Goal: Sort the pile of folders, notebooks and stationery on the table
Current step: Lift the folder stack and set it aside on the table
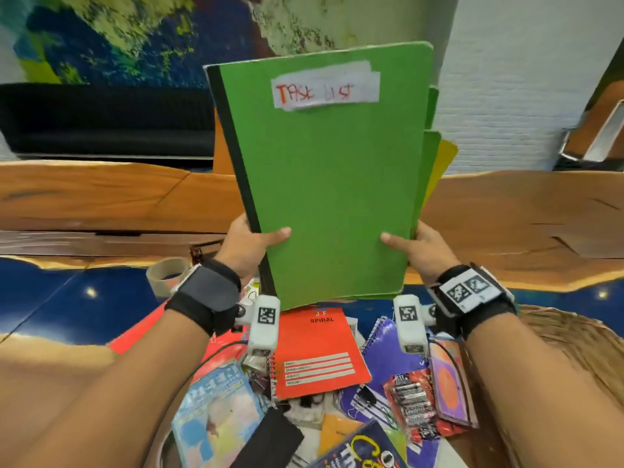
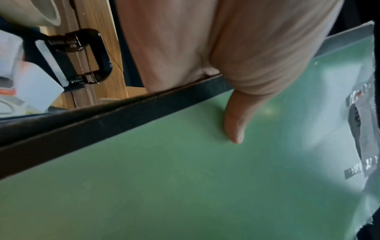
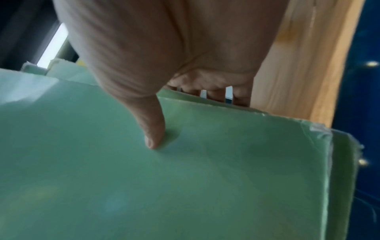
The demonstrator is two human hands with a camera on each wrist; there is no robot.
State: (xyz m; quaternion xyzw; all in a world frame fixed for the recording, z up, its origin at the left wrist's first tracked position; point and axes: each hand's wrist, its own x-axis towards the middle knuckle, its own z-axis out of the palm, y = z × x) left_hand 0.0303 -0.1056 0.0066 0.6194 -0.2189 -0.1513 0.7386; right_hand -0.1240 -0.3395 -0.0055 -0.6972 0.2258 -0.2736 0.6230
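Observation:
A green folder [image 1: 324, 184] with a black spine and a white "TASK LIST" label stands upright above the pile, with green and yellow tabbed sheets showing behind its right edge. My left hand [image 1: 251, 243] grips its lower left edge at the spine, thumb on the front cover. My right hand [image 1: 417, 246] grips the lower right edge the same way. The left wrist view shows the thumb [image 2: 236, 116] pressed on the green cover [image 2: 185, 186] beside the dark spine. In the right wrist view the thumb [image 3: 152, 129] lies on the cover [image 3: 185, 186], fingers curled behind.
Under the folder lies the pile: an orange "SPIRAL" notebook [image 1: 317, 356], a purple spiral notebook [image 1: 385, 339], a pack of batteries [image 1: 415, 403], a light blue booklet [image 1: 216, 410], binder clips. A tape roll [image 1: 167, 275] sits left. A woven basket [image 1: 574, 349] stands right.

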